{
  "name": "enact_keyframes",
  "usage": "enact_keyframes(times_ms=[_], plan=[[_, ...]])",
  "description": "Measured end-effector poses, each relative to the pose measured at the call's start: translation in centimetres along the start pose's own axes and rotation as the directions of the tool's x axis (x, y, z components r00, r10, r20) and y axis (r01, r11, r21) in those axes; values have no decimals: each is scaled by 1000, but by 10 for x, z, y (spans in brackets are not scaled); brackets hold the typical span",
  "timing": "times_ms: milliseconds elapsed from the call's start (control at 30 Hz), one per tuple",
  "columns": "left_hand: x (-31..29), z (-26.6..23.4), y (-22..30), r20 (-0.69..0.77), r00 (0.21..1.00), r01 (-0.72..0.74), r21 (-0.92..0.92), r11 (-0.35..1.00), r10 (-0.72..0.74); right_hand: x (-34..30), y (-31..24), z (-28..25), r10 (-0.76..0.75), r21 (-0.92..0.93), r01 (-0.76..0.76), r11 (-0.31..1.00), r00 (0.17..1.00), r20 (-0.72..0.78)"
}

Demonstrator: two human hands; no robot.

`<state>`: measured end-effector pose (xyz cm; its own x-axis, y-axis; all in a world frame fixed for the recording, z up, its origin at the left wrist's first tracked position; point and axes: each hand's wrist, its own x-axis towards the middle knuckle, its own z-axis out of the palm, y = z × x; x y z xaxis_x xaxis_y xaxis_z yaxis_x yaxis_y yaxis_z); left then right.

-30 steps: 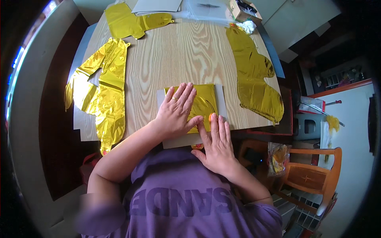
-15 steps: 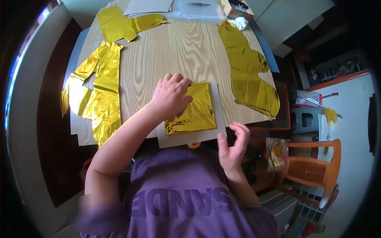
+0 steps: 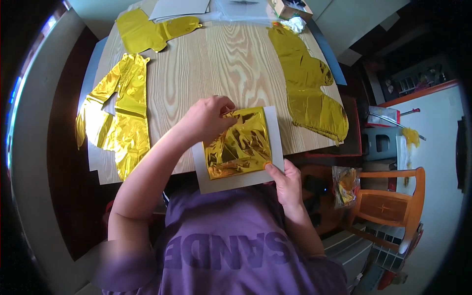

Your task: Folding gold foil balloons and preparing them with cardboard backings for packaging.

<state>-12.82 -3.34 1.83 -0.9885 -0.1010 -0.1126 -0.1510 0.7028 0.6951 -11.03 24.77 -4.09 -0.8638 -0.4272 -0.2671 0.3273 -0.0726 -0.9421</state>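
A gold foil balloon (image 3: 241, 142), folded into a wrinkled square, lies on a pale grey card (image 3: 231, 185) at the table's near edge. My left hand (image 3: 210, 118) is closed at the upper left of the square, fingers curled over its top edge and thumb on the foil. Their exact hold is partly hidden. At the lower right corner, my right hand (image 3: 286, 184) grips the card, thumb on top and fingers beneath. The card is tilted, its near edge out past the table and close to my shirt.
Flat gold foil balloons lie at the left (image 3: 130, 110), far left (image 3: 140, 32) and right (image 3: 309, 88) of the wooden table (image 3: 196, 64). Grey cards (image 3: 179, 9), clear plastic (image 3: 236, 11) and a small box (image 3: 293, 9) sit at the back. A wooden chair (image 3: 383, 206) stands right.
My right hand has moved in from beside the card and taken hold of its lower right corner. Card and folded balloon have shifted slightly toward me and turned; my left hand has stayed at the top left.
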Motion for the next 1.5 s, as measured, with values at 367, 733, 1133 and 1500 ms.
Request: enact_keyframes(times_ms=[367,733,1133,1500], plan=[[22,-24,0,175,956,255,-91,963,-237,-3,-9,9,4,-5,-4,1000,995,-97],[-17,8,11,-178,980,25,561,827,92,3,-3,31,-65,-172,36,984,984,-169],[-52,54,-16,-139,946,-184,512,839,292,9,-47,24,-529,-964,223,142,841,116],[-51,59,-27,-215,913,-198,511,837,347,99,-28,71,-243,-824,562,-76,791,562]])
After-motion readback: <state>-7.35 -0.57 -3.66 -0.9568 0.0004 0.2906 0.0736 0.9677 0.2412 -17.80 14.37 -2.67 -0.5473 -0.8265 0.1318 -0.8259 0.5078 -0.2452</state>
